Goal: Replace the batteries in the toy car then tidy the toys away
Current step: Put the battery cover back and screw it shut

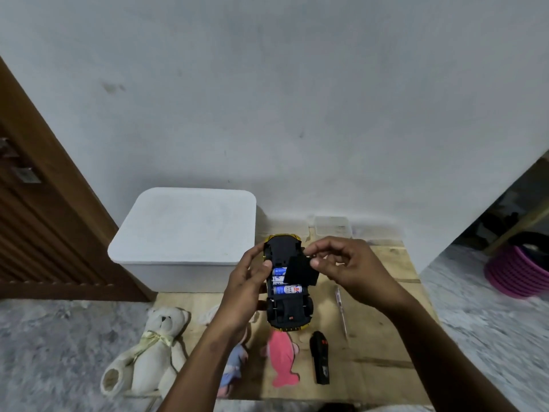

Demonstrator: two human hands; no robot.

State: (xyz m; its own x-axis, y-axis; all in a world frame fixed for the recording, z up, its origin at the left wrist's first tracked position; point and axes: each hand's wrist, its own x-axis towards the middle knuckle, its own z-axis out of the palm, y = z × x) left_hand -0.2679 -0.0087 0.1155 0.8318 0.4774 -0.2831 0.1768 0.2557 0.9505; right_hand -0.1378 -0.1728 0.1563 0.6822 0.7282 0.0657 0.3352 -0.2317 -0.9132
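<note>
Three blue-and-white batteries [286,281] sit in the open belly of the toy car [282,248], held upside down in the air just right of the white box [187,230]. The left hand [246,289] grips the car's side with curled fingers. The right hand [347,269] pinches the cover [301,270] by its edge, tilted over the batteries. I'd guess the cover could seat crooked if its tabs miss their slots, or slip from that light pinch and drop near the teddy bear [154,349] in front of the box. The battery print is mostly unreadable; the nearest may show a red B.
</note>
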